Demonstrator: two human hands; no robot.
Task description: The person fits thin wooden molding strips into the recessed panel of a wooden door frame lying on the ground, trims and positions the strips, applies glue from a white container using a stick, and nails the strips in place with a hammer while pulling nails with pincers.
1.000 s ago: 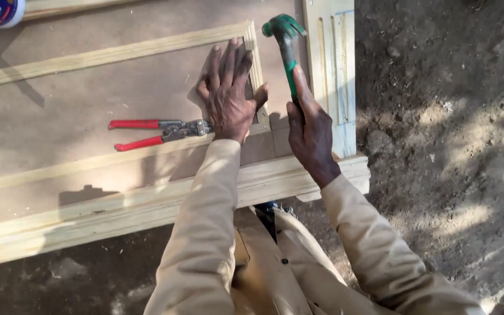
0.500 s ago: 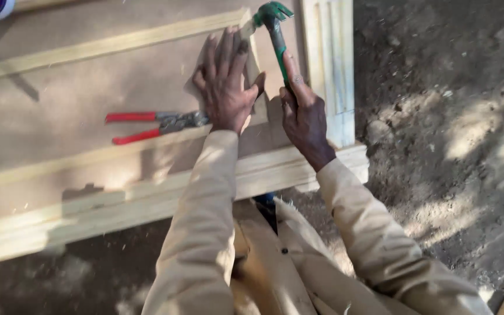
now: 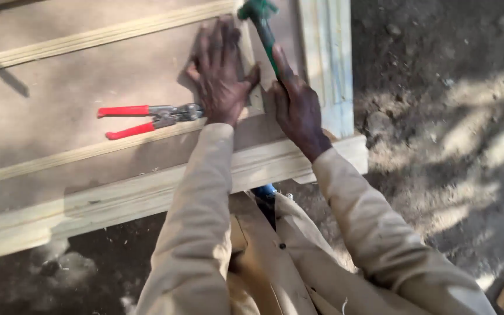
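Near the top corner of the wooden panel, a green hammer is raised, its head just over the spot where two thin wooden strips meet. The right hand is closed around the green handle, well up the shaft, with the thumb laid along it. Just beside it, the left hand lies open and flat, fingers spread, pressing one strip down against the board. Whether a nail stands under the hammer cannot be made out; the palm and the head hide that spot.

By the look of it, the step in hand is tacking the trim down at that corner. A blow from here would call for a short, controlled stroke, as the pressing fingers lie very close to where the head would land.

Left of the flat hand, red-handled pincers lie on the board, jaws toward the wrist. A thicker timber frame edges the panel, and bare, sun-dappled earth lies to the right.
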